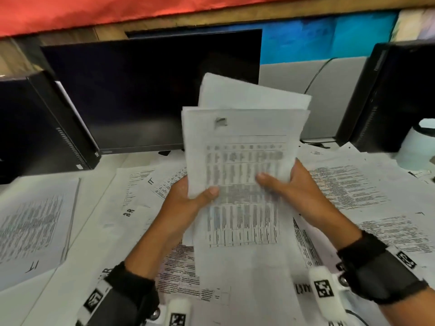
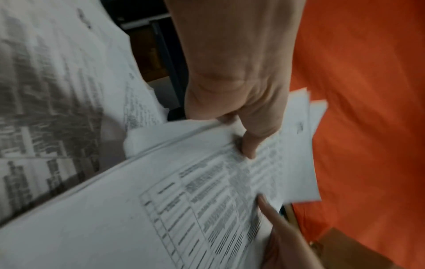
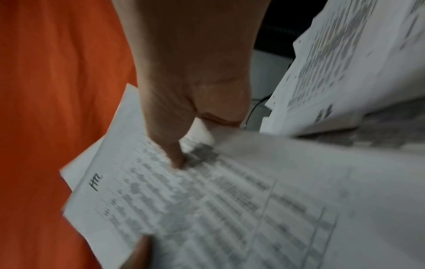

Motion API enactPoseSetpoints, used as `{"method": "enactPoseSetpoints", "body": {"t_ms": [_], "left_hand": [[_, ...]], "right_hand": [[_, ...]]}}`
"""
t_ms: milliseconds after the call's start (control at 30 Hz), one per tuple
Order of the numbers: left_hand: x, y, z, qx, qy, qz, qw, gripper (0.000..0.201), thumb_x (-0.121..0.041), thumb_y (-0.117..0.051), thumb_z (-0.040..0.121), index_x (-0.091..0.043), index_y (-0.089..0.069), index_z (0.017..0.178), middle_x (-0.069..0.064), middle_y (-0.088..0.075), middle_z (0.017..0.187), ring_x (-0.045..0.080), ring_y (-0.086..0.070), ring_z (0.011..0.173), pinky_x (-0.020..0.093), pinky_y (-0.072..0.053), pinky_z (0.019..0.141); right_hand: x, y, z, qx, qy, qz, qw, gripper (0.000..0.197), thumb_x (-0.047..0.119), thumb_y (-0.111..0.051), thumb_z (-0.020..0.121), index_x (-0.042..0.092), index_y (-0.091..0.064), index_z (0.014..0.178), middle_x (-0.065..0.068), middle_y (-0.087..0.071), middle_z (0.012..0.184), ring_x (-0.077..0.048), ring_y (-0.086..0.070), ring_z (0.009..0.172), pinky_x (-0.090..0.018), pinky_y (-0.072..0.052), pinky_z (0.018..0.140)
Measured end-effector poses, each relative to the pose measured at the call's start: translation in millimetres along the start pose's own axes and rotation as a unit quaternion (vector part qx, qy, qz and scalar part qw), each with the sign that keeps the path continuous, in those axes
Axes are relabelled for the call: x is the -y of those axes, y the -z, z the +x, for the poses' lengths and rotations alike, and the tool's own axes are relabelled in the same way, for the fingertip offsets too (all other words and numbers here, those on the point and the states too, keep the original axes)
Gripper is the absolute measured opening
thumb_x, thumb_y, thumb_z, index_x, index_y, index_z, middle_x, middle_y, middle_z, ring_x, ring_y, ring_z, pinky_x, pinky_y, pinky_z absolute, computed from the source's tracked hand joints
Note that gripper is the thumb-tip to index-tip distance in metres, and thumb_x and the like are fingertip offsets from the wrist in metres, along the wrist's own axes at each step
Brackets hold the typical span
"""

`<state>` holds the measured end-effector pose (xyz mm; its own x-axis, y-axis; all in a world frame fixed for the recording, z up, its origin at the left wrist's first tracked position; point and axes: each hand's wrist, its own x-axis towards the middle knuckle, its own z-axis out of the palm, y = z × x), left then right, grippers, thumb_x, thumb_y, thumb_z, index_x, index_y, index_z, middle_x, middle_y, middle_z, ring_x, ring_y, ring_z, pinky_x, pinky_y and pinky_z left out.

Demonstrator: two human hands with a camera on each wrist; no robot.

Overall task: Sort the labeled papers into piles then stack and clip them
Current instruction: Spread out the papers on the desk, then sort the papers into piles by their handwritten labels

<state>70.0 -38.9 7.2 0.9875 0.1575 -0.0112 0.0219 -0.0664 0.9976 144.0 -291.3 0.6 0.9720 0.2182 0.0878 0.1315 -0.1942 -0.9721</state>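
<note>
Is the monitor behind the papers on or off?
Apparently off: the monitor screen is uniformly dark, showing no image, behind the held papers.

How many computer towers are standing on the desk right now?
2. One computer tower stands at the left, beside the dark monitor; the other stands at the right edge. More may sit out of frame.

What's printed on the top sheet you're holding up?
A black gridded table of text on the white top sheet, with a handwritten mark by one corner; clearest in the right wrist view.

An office: a dark monitor point(image 1: 150, 90) between two computer towers point(image 1: 44, 123) on a tabletop point(image 1: 131, 161) strewn with printed papers point(image 1: 348, 189).
</note>
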Motion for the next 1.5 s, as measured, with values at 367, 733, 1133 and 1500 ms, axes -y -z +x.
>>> {"method": "enactPoseSetpoints", "body": {"t_ms": [367,733,1133,1500], "left_hand": [[-83.3,12.3,2.8,-0.067,-0.225,-0.043,0.971,0.034,-0.023,-0.077,0.090,-0.027,-0.069,0.122,-0.003,-0.077,0.123,0.016,-0.072,0.117,0.039,-0.057,0.099],[-74.4,-4.9,19.1,-0.109,-0.176,-0.027,0.978,0.043,-0.038,-0.086,0.084,-0.024,-0.071,0.122,-0.003,-0.078,0.116,0.016,-0.074,0.112,0.049,-0.057,0.102],[-67.0,-4.7,28.6,-0.016,-0.157,0.009,0.988,0.039,-0.037,-0.081,0.087,-0.029,-0.072,0.124,-0.008,-0.078,0.117,0.009,-0.073,0.111,0.037,-0.058,0.098],[-50.8,-3.2,33.1,0.030,-0.105,0.108,0.988,0.044,-0.048,-0.080,0.088,-0.042,-0.065,0.129,-0.021,-0.074,0.122,-0.004,-0.068,0.111,0.027,-0.060,0.093]], "right_hand": [[98.7,-1.0,5.7,-0.069,0.181,0.126,0.973,0.039,0.020,-0.080,0.093,0.018,-0.063,0.128,-0.001,-0.078,0.121,-0.018,-0.076,0.111,-0.036,-0.062,0.093],[86.7,-7.5,11.0,-0.094,0.145,0.169,0.970,0.034,0.016,-0.079,0.094,0.006,-0.070,0.125,-0.007,-0.081,0.112,-0.023,-0.079,0.104,-0.047,-0.064,0.092],[76.7,5.6,14.8,-0.105,0.110,0.098,0.984,0.045,0.036,-0.087,0.085,0.023,-0.072,0.125,0.007,-0.081,0.110,-0.013,-0.078,0.101,-0.039,-0.065,0.087],[47.3,12.2,11.4,-0.051,0.118,-0.022,0.991,0.029,0.033,-0.080,0.090,0.033,-0.074,0.119,0.017,-0.080,0.108,-0.002,-0.076,0.099,-0.025,-0.063,0.080]]}}
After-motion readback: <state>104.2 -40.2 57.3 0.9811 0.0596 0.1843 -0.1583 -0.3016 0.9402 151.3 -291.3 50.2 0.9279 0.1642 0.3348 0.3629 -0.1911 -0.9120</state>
